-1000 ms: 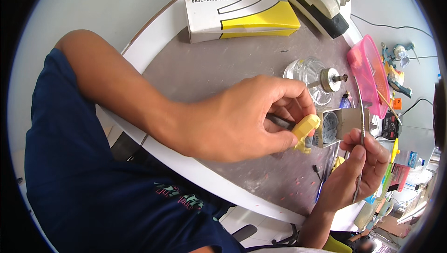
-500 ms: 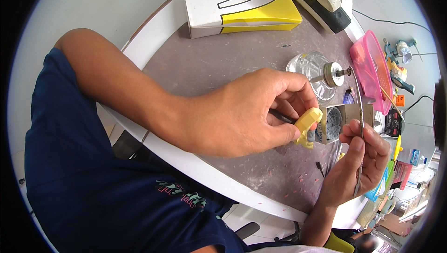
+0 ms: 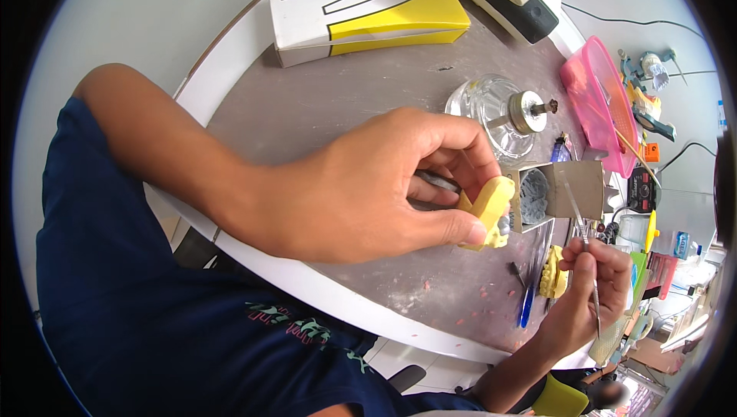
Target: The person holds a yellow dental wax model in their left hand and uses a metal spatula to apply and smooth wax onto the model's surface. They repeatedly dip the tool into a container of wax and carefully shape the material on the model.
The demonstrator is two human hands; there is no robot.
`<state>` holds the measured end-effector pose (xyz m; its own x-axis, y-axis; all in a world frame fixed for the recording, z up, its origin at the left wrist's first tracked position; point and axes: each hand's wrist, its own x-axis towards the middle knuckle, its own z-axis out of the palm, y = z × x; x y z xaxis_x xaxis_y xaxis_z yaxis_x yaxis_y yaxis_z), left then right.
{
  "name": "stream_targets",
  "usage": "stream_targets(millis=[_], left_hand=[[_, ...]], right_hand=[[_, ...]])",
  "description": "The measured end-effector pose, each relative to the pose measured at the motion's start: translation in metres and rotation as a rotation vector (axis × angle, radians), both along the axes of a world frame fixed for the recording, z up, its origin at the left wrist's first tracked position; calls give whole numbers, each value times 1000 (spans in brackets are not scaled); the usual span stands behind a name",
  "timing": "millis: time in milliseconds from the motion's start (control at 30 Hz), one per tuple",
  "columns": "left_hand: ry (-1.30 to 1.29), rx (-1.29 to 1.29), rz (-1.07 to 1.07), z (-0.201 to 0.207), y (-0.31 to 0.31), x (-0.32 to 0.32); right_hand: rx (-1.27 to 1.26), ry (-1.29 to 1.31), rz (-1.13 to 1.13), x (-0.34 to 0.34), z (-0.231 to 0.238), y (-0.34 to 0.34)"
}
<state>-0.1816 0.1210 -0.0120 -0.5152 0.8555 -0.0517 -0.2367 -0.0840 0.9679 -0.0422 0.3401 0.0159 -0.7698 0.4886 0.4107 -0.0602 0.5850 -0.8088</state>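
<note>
Left hand [image 3: 361, 186] fingers clamped on yellow dental cast [image 3: 486, 212], upright. Right hand [image 3: 587, 294] fingers pinched on thin metal instrument [image 3: 577, 213], tip just right of cast.

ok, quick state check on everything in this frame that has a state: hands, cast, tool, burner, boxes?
left hand: closed on the yellow cast, raised over the table
yellow cast: held, off the table
right hand: pinching a thin metal tool
thin metal tool: held, tip pointing up toward the small open box
glass burner: standing upright, no flame visible
white and yellow box: closed, lying flat
small open box: open
second yellow cast: lying on the table
</note>
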Motion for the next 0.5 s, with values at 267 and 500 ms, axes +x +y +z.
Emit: stream_targets(millis=[267,500], left_hand=[[-8,1,7,-1,2,-1],[5,10,1,-1,3,-1]], right_hand=[[-78,-177,75,-4,2,2],[-90,-230,53,-7,2,-1]])
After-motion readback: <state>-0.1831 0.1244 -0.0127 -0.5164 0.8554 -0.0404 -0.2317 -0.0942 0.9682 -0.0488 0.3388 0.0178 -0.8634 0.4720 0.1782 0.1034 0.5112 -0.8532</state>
